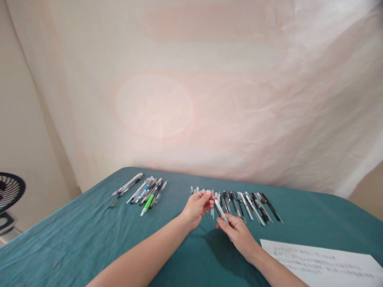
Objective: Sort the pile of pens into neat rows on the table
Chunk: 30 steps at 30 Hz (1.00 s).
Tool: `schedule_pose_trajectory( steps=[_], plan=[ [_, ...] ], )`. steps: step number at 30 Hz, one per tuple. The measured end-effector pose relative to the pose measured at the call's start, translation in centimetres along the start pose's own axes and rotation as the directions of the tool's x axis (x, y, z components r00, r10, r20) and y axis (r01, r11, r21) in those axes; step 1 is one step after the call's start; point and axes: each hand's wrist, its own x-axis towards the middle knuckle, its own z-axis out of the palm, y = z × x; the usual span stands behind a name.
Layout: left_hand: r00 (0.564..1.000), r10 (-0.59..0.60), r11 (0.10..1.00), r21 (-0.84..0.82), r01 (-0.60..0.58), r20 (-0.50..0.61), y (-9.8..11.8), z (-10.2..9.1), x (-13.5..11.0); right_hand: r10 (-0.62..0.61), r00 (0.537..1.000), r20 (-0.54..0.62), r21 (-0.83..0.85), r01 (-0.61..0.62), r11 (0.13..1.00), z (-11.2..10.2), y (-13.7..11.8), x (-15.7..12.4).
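My right hand (237, 233) is closed around a pale pen (220, 210) and holds it tilted just above the teal tablecloth (74, 243). My left hand (198, 206) pinches its fingertips at the pen's upper end, where a small cap seems to sit. Right behind both hands lies a row of several pens (248, 205), mostly black and grey, side by side. A second group of pens (143, 190), one with a green end, lies to the left.
A white sheet of paper (320, 261) with printed lines lies at the near right. A pale cloth backdrop (191, 87) hangs behind the table. A black fan (8, 191) stands off the table's left edge.
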Motion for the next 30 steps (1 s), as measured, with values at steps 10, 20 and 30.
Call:
schedule_pose_trajectory(
  steps=[10,20,30],
  plan=[
    [0.947,0.290,0.539,0.841,-0.042,-0.139,3.7,-7.5,3.1,0.031,0.999,0.031,-0.018,-0.031,0.999,0.1,0.2,-0.1],
    [0.896,0.441,0.011,0.998,0.061,-0.060,3.1,-7.9,2.3,0.035,0.999,0.024,-0.013,-0.035,0.999,0.2,0.4,-0.1],
    [0.899,0.436,-0.018,0.999,0.052,-0.038,2.8,-7.9,2.3,0.041,0.999,0.014,-0.004,-0.041,0.999,0.2,0.4,0.0]
  ],
)
